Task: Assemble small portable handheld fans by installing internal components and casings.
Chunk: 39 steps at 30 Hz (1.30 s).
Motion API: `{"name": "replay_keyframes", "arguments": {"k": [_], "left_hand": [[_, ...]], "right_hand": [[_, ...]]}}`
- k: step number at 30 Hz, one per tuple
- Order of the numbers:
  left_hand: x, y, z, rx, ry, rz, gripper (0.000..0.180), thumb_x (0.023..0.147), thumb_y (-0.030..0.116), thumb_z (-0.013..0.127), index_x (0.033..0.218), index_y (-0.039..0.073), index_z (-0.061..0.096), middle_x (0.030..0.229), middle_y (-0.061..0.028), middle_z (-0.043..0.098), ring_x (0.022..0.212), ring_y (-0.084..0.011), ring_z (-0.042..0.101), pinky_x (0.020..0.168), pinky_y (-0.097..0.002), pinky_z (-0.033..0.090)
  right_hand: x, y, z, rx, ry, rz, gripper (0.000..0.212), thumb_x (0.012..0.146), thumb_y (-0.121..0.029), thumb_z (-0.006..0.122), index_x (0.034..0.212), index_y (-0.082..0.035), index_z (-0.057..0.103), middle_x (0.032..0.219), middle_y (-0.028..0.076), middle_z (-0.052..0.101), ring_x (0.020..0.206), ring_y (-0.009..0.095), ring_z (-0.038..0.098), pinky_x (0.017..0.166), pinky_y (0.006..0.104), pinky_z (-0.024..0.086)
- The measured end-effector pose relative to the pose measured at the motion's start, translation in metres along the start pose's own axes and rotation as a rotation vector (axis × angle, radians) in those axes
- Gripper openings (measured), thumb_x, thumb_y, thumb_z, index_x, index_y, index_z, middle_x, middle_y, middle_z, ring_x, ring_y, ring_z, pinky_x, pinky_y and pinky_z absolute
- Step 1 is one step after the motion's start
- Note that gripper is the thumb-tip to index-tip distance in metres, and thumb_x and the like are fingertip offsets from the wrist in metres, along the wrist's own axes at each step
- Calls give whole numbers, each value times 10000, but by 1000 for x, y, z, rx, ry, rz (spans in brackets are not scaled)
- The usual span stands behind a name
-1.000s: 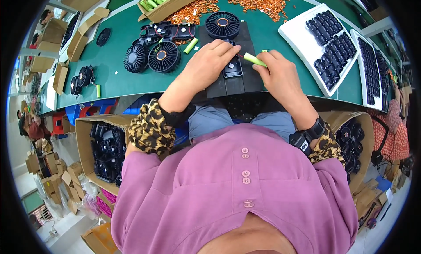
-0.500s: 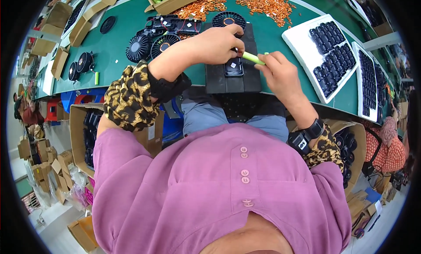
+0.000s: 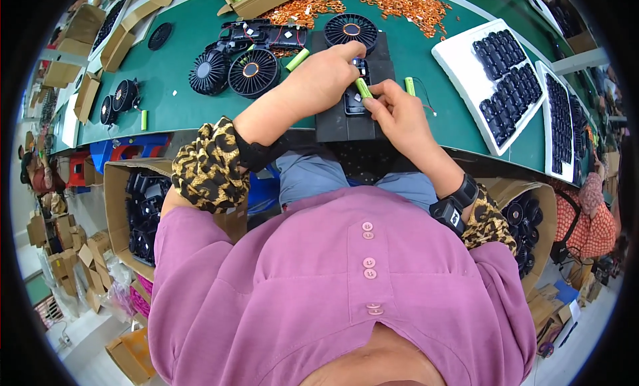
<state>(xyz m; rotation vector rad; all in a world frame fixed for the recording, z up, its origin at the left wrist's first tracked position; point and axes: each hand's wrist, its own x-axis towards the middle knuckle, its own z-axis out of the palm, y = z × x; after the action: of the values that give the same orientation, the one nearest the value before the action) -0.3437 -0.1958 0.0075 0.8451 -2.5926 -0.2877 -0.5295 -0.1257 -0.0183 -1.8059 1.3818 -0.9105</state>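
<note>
My right fingers (image 3: pixel 386 89) are pinched narrow on one green cell (image 3: pixel 363 88), poised at the single black housing (image 3: pixel 353 109); my left fingers (image 3: pixel 347 51) curl over its upper part, hiding some of it, and I cannot tell what they grip. One black pad (image 3: pixel 329 123) lies beneath. Right of the right fingers I count one loose cell (image 3: pixel 410 87), then two white trays (image 3: pixel 459 61). Left of the left fingers: two fans (image 3: pixel 251 71), one spare cell (image 3: pixel 297 59). Beyond them: one fan head (image 3: pixel 351 30), two orange heaps (image 3: pixel 407 11), one carton (image 3: pixel 278 3) on the surface (image 3: pixel 180 109).
</note>
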Motion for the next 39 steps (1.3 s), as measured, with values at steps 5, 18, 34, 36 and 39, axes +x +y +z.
{"name": "replay_keyframes", "arguments": {"k": [5,18,34,36,39], "left_hand": [[-2,2,9,210,88,148,81,688,53,601,712,-5,653,1018,-78,532,958,-229,539,768,-334,528],[-14,2,13,369,227,109,141,734,141,617,855,102,677,888,-10,590,900,-185,555,765,-338,416],[14,6,-33,-115,0,-146,126,776,91,685,892,41,682,915,-121,655,878,-285,649,777,-347,515],[43,-19,-41,-132,7,-192,135,802,130,668,905,48,699,842,-120,687,790,-247,673,722,-338,522],[99,-70,-37,-1,56,-173,157,811,166,657,905,55,715,789,-106,701,709,-230,680,669,-332,526]], "right_hand": [[-5,-1,12,-336,104,-238,198,856,-183,652,984,-48,585,752,148,621,661,369,612,585,432,492],[-6,-4,17,-618,208,-580,322,729,-117,682,1034,-20,658,1073,51,631,850,197,572,640,285,524],[87,15,-80,-194,179,-262,110,827,-79,643,920,-22,633,800,107,663,743,200,653,669,311,498],[126,31,-80,-236,138,-187,117,803,-111,644,897,-41,657,843,163,673,814,328,658,713,412,512],[170,60,-67,-447,42,-124,108,805,-115,644,889,-49,663,860,169,675,834,346,654,731,432,508]]}}
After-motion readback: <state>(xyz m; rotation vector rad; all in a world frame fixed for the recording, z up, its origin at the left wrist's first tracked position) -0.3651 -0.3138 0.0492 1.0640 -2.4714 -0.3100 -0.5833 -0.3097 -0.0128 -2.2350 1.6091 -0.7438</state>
